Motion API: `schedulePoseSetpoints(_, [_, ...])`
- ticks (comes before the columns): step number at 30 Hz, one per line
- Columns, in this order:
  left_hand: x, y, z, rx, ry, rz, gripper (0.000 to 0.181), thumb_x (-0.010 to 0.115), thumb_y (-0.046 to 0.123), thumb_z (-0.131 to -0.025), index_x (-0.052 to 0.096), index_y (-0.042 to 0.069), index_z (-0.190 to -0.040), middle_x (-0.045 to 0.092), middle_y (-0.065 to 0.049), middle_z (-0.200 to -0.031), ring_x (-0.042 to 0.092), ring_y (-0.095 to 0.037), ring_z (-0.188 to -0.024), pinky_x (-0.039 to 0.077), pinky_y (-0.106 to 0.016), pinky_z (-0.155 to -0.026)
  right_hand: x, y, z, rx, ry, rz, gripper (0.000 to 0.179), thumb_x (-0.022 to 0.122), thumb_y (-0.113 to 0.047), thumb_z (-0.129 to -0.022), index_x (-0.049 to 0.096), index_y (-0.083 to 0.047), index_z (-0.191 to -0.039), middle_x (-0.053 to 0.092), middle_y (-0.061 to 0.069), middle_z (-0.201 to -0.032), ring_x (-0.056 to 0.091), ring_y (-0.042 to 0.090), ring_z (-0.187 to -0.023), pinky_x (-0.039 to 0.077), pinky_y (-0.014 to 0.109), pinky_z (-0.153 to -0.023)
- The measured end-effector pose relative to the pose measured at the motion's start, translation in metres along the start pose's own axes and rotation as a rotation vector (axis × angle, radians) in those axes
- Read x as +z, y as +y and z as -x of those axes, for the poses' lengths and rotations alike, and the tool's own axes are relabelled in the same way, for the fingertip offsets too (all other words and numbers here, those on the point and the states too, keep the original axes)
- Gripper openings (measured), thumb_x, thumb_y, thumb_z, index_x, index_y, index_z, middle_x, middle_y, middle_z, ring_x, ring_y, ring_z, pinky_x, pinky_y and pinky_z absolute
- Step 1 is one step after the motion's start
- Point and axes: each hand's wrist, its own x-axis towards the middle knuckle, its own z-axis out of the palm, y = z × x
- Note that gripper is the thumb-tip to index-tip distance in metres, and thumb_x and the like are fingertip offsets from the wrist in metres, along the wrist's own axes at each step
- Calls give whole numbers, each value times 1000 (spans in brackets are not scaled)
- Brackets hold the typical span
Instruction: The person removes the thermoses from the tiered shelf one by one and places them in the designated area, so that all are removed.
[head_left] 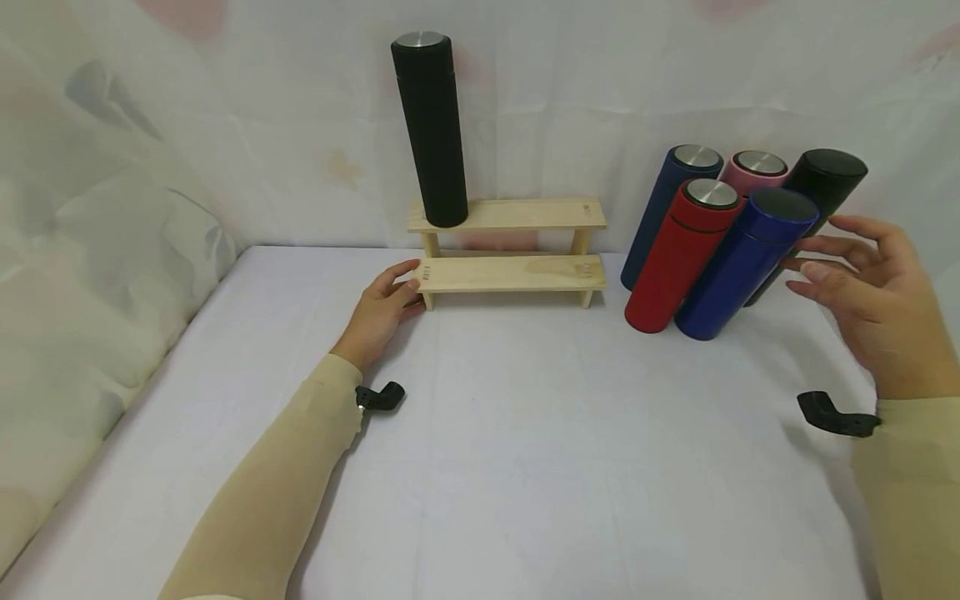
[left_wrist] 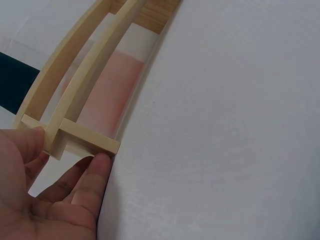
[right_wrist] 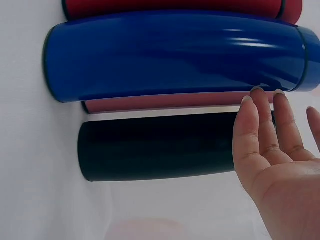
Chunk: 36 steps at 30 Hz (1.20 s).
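Note:
My left hand (head_left: pixel 380 317) holds the left end of a two-step wooden stand (head_left: pixel 510 273), thumb on one side and fingers against its leg, as the left wrist view shows. A tall black thermos (head_left: pixel 433 133) with a steel-topped lid stands on the left of the upper step. At the right, my right hand (head_left: pixel 881 292) reaches in with fingers extended beside a glossy blue thermos (head_left: pixel 746 262) and a black thermos (head_left: pixel 825 179). In the right wrist view its fingertips overlap the black thermos (right_wrist: pixel 160 147) and end near the blue one (right_wrist: pixel 175 55).
A red thermos (head_left: pixel 682 258) stands left of the blue one, with a navy thermos (head_left: pixel 667 208) and a pink thermos (head_left: pixel 750 171) behind. The white-covered table (head_left: pixel 510 433) meets a pale cloth backdrop (head_left: pixel 555 108) at the back and another cloth (head_left: pixel 97 267) at left.

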Motion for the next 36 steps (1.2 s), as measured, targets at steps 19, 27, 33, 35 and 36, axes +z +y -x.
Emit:
schedulePoseSetpoints(19, [0,-2,0,8,4,-9,49,56,16,-117,47,12,-165,48,-25,-158,57,-35,-139,52,-40,-113,24,-18,5,-166,-11,-44,55,57,19,-103,49,4,-155,60,29,-135,70,36,-115,63,32,-94])
schedulePoseSetpoints(27, [-2,-4,0,-1,7,0,49,56,16,-117,47,13,-165,49,-25,-157,57,-34,-139,52,-39,-113,39,-22,8,-179,-67,-110,53,49,21,-103,44,11,-154,60,33,-134,69,42,-114,64,39,-93])
schedulePoseSetpoints(33, [-1,-4,-2,-1,4,6,50,57,17,-117,48,13,-165,49,-24,-157,56,-34,-140,52,-40,-113,50,-20,10,-156,-203,-215,51,43,21,-103,39,16,-154,59,36,-136,63,47,-124,61,46,-102])
schedulePoseSetpoints(35, [-1,-4,-2,-3,2,6,50,57,18,-117,48,14,-165,48,-24,-158,56,-34,-140,52,-40,-113,54,-18,10,-156,-251,-235,51,42,22,-103,39,17,-153,58,36,-136,60,46,-128,60,46,-103])
schedulePoseSetpoints(36, [-1,-3,-2,-5,2,6,50,57,19,-117,48,14,-165,48,-24,-157,56,-34,-140,52,-40,-113,56,-17,10,-159,-277,-245,51,41,23,-102,38,17,-153,58,36,-136,60,45,-128,59,46,-104])
